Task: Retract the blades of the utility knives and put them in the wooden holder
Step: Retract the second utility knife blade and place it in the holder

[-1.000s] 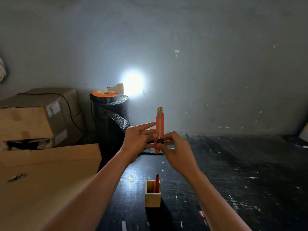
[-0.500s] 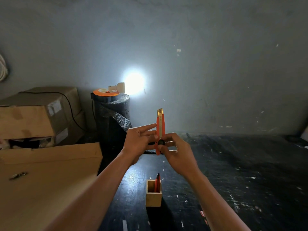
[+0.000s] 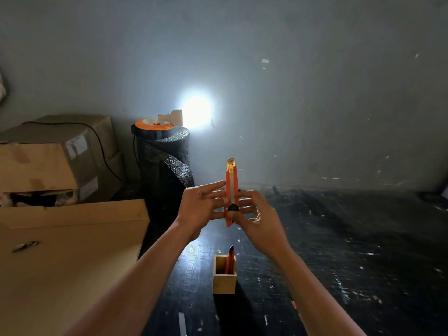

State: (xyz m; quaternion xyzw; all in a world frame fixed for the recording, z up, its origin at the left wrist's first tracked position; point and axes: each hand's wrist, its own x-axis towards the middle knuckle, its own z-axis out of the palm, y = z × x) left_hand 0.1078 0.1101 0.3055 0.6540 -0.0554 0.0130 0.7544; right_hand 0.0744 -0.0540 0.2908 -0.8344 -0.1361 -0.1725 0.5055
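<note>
Lightly, my left hand [image 3: 201, 209] and right hand [image 3: 257, 219] pinch the orange utility knife [image 3: 231, 190] upright by its stiff, slick plastic handle, thumb near the black slider [image 3: 233, 207].

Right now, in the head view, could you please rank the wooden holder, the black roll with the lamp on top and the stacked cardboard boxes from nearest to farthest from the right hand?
From the right hand:
1. Wooden holder, just below it on the dark table.
2. Black roll, up and left, by the wall.
3. Cardboard boxes, far left.
</note>
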